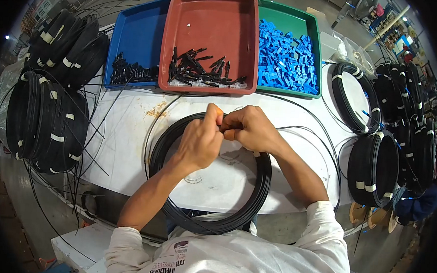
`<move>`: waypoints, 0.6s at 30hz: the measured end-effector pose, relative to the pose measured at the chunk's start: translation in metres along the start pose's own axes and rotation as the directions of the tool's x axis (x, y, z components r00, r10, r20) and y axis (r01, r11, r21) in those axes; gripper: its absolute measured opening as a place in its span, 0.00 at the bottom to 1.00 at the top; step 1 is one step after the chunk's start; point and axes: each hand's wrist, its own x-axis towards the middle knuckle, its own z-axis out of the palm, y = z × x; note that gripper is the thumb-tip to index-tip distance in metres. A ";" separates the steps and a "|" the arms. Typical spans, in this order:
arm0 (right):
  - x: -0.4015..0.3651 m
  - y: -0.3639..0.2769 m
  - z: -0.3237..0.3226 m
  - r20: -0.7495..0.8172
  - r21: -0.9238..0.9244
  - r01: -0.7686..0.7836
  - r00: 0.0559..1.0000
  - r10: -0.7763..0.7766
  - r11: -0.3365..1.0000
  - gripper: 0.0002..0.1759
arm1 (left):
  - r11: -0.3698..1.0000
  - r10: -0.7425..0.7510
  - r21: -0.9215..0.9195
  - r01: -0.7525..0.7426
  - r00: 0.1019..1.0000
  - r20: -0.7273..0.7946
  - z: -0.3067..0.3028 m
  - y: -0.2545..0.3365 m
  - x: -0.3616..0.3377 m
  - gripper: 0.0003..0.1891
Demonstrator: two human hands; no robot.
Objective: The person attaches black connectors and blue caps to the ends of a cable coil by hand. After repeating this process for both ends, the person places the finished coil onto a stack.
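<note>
A large coil of black cable lies in front of me, partly on the white table and overhanging its near edge. Over the coil's far side, my left hand is closed, its thumb and fingers pressed together. My right hand meets it there, fingers also curled into a pinch. Whatever sits between the fingertips is small and mostly covered by them, so I cannot make it out. Loose cable strands loop out to the right of my right hand. A pale tape band wraps the coil below that hand.
Behind my hands stand a blue tray with small black parts, a red tray with longer black pieces and a green tray full of blue connectors. Taped cable coils crowd the left; more coils stand right. The white table has stains.
</note>
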 end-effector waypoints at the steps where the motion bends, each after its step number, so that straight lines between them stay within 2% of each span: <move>1: -0.002 0.000 0.001 -0.021 0.036 -0.021 1.000 0.022 0.999 0.12 | 0.998 0.027 0.047 -0.028 0.999 0.025 -0.002 0.005 -0.001 0.10; 2: -0.001 0.002 0.003 -0.024 0.034 -0.019 1.000 0.020 0.999 0.12 | 0.994 0.058 0.095 -0.062 0.997 0.048 -0.003 0.007 0.000 0.11; 3: 0.000 0.007 0.004 -0.112 0.029 0.165 0.981 -0.161 0.986 0.12 | 0.988 0.140 0.067 -0.138 0.990 -0.023 0.000 -0.003 0.004 0.10; 4: -0.002 0.011 0.006 -0.194 0.009 0.339 0.923 -0.331 0.941 0.12 | 0.989 0.139 0.061 -0.137 0.990 -0.024 -0.001 -0.014 0.005 0.10; 5: -0.003 0.010 0.005 -0.192 0.004 0.338 0.924 -0.331 0.941 0.12 | 0.958 -0.038 -0.284 0.050 0.998 0.047 -0.007 -0.024 0.006 0.10; 6: -0.002 0.009 0.006 -0.257 -0.109 0.430 0.859 -0.443 0.896 0.13 | 0.783 -0.176 -0.572 0.244 0.969 0.173 -0.013 -0.022 0.010 0.11; 7: -0.001 0.007 0.007 -0.306 -0.223 0.505 0.776 -0.552 0.834 0.13 | 0.574 -0.248 -0.740 0.352 0.935 0.252 -0.016 -0.015 0.009 0.12; 8: 0.002 0.010 0.011 -0.306 -0.219 0.509 0.774 -0.554 0.832 0.13 | 0.576 -0.252 -0.738 0.352 0.935 0.249 -0.021 -0.014 0.010 0.12; 10: 0.008 0.020 0.019 -0.265 -0.485 0.616 0.572 -0.776 0.620 0.15 | 0.401 -0.334 -0.723 0.562 0.825 0.456 -0.030 -0.012 0.013 0.12; 11: 0.007 0.024 0.022 -0.251 -0.578 0.590 0.529 -0.811 0.564 0.17 | 0.388 -0.342 -0.713 0.583 0.810 0.476 -0.030 -0.008 0.013 0.12; 12: 0.006 0.022 0.022 -0.251 -0.577 0.589 0.531 -0.809 0.566 0.17 | 0.386 -0.343 -0.713 0.585 0.809 0.478 -0.023 -0.006 0.010 0.12; 14: 0.001 0.015 0.022 -0.265 -0.559 0.540 0.602 -0.753 0.629 0.15 | 0.617 -0.277 -0.698 0.365 0.930 0.242 -0.007 -0.006 0.004 0.13; 15: -0.003 0.011 0.021 -0.262 -0.559 0.539 0.607 -0.750 0.631 0.15 | 0.776 -0.202 -0.577 0.254 0.967 0.153 -0.005 -0.008 0.004 0.11; 16: -0.007 0.007 0.020 -0.276 -0.450 0.465 0.739 -0.614 0.762 0.14 | 0.896 -0.125 -0.421 0.140 0.990 0.063 -0.004 -0.009 0.006 0.09; 17: -0.009 0.004 0.019 -0.270 -0.337 0.363 0.847 -0.458 0.869 0.12 | 0.973 -0.041 -0.228 0.045 0.999 0.025 -0.003 -0.007 0.003 0.10; 18: -0.009 0.004 0.017 -0.269 -0.337 0.361 0.848 -0.457 0.869 0.12 | 0.999 0.050 -0.022 -0.050 0.999 0.005 -0.005 0.002 0.003 0.10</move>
